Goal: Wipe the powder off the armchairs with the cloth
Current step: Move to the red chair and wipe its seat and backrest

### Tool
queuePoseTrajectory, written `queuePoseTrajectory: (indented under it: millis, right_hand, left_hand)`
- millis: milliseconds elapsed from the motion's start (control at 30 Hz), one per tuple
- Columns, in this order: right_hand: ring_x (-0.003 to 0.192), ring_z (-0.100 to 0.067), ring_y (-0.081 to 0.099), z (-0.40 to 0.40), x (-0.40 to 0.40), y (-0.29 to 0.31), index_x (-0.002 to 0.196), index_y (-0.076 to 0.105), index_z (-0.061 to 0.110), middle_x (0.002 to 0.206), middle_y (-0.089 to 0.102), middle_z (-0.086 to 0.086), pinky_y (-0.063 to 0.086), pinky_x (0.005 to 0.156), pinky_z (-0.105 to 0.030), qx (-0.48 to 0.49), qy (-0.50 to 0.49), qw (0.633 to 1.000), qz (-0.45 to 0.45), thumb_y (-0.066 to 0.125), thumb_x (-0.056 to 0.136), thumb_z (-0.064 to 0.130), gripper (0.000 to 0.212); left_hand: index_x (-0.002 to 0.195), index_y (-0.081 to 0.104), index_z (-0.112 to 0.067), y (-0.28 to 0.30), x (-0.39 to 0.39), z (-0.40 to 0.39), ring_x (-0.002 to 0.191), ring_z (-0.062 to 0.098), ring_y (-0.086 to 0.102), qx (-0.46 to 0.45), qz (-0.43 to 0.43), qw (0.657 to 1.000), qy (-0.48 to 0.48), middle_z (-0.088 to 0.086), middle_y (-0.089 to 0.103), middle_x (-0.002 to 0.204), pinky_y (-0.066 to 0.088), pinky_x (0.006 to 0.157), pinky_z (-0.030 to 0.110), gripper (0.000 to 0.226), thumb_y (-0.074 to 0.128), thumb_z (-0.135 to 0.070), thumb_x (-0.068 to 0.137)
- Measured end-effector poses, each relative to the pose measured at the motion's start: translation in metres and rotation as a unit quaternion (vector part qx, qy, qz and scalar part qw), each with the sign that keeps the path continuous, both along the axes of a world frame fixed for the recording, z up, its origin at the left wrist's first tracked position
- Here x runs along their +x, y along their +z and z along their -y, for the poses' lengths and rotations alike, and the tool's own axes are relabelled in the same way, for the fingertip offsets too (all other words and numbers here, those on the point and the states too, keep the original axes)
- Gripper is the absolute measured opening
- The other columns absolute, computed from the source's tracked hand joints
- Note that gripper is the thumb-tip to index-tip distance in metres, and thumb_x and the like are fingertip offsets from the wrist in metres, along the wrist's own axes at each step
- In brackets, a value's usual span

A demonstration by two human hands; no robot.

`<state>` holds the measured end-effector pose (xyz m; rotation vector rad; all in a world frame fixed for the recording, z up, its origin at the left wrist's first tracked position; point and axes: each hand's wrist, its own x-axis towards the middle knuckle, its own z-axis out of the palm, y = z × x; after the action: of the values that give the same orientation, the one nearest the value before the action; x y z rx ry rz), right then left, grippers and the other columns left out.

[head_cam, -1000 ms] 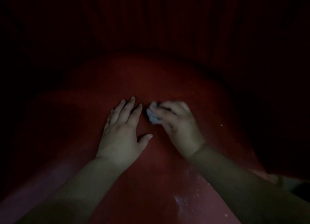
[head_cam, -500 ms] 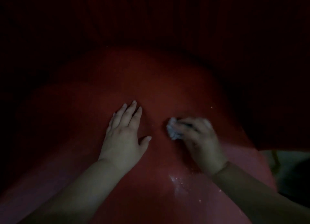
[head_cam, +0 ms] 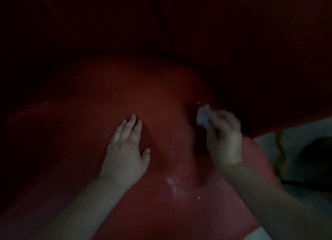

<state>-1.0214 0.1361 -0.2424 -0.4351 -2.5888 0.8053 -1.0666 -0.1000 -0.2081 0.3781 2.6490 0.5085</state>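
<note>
Red armchair seat (head_cam: 111,99) fills centre frame; its right edge curves off at lower right, dark backrest above. Most bare seat lies left and upper centre. My left hand (head_cam: 125,150) lies flat, fingers straight, palm down, mid-frame. My right hand (head_cam: 224,141), blurred, grips the crumpled cloth (head_cam: 203,116) centre right. Powder (head_cam: 177,179) specks sit lower centre, between my forearms
</note>
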Motion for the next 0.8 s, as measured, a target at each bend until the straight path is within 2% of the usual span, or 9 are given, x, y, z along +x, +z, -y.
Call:
queuePoseTrajectory:
  millis: [133,200,300,367,433,533,600,700,800]
  right_hand:
    - [0.095,-0.011,0.065,-0.010,-0.067,-0.017,0.119,0.065,0.005,0.110,0.056,-0.008,0.052,0.089,-0.030,-0.111,-0.121,0.986,-0.021,0.055,0.090,-0.001,0.032]
    - [0.096,-0.025,0.061,0.012,-0.067,-0.017,0.115,0.069,0.015,0.108,0.061,-0.010,0.048,0.090,-0.040,-0.035,-0.018,0.999,0.009,0.055,0.084,0.006,0.035]
    - [0.092,-0.022,0.056,0.041,-0.021,-0.005,0.116,0.070,0.018,0.107,0.064,-0.005,0.039,0.087,-0.028,-0.007,0.117,0.993,0.022,0.057,0.088,0.013,0.031]
    - [0.092,-0.021,0.056,0.039,0.006,0.000,0.117,0.070,0.018,0.108,0.064,-0.004,0.038,0.086,-0.024,-0.016,0.110,0.994,0.013,0.061,0.088,0.011,0.031]
    - [0.094,-0.024,0.057,0.025,0.002,-0.006,0.120,0.068,0.017,0.108,0.063,-0.007,0.042,0.088,-0.031,-0.018,0.039,0.999,0.026,0.064,0.085,0.003,0.037]
    - [0.099,-0.026,0.060,0.016,-0.056,-0.017,0.122,0.066,0.016,0.110,0.060,-0.007,0.049,0.093,-0.042,-0.124,-0.033,0.991,0.023,0.059,0.087,0.001,0.038]
    - [0.101,-0.022,0.058,0.029,-0.085,-0.015,0.121,0.067,0.017,0.109,0.060,-0.005,0.047,0.095,-0.043,-0.125,0.010,0.992,0.015,0.057,0.086,0.005,0.039]
    - [0.098,-0.001,0.045,0.050,-0.069,-0.004,0.121,0.067,0.018,0.105,0.061,-0.003,0.036,0.095,-0.029,-0.053,0.104,0.993,0.014,0.061,0.085,0.008,0.038]
    - [0.099,-0.013,0.053,0.035,-0.035,-0.010,0.122,0.066,0.016,0.108,0.062,-0.006,0.039,0.091,-0.028,-0.027,0.101,0.994,0.014,0.063,0.084,0.006,0.040]
  left_hand:
    - [0.153,0.013,-0.024,-0.003,0.001,0.000,0.146,0.007,-0.005,0.009,0.003,1.000,0.007,-0.015,-0.001,0.159,0.012,0.120,0.036,0.079,0.058,-0.036,0.089]
    - [0.153,0.014,-0.024,-0.005,0.001,0.001,0.146,0.007,-0.004,0.011,-0.003,1.000,0.010,-0.015,0.001,0.159,0.011,0.120,0.035,0.080,0.059,-0.035,0.088]
    - [0.153,0.016,-0.023,-0.004,0.001,-0.001,0.147,0.008,-0.002,0.008,-0.005,1.000,0.008,-0.013,0.003,0.160,0.007,0.119,0.031,0.080,0.061,-0.033,0.087]
    - [0.153,0.016,-0.024,-0.002,0.000,-0.001,0.146,0.007,-0.003,0.010,-0.003,1.000,0.013,-0.014,0.002,0.160,0.005,0.118,0.029,0.080,0.061,-0.034,0.087]
    - [0.153,0.015,-0.025,0.000,-0.001,0.001,0.146,0.006,-0.005,0.015,0.003,1.000,0.015,-0.016,0.000,0.159,0.006,0.119,0.030,0.078,0.059,-0.034,0.089]
    - [0.153,0.015,-0.026,0.000,-0.001,0.004,0.146,0.006,-0.005,0.017,0.002,1.000,0.010,-0.017,-0.001,0.159,0.005,0.118,0.028,0.077,0.059,-0.034,0.090]
    - [0.153,0.014,-0.027,-0.001,0.000,0.005,0.146,0.005,-0.006,0.017,0.002,1.000,0.015,-0.018,-0.001,0.159,0.003,0.116,0.025,0.077,0.059,-0.034,0.090]
    - [0.152,0.016,-0.028,-0.001,0.003,0.008,0.144,0.002,-0.006,0.027,-0.003,0.999,0.026,-0.019,0.000,0.158,0.002,0.114,0.023,0.076,0.059,-0.033,0.089]
    - [0.152,0.019,-0.028,-0.001,0.009,0.012,0.142,-0.002,-0.008,0.030,-0.011,0.998,0.044,-0.020,0.001,0.158,0.001,0.113,0.021,0.075,0.059,-0.034,0.089]
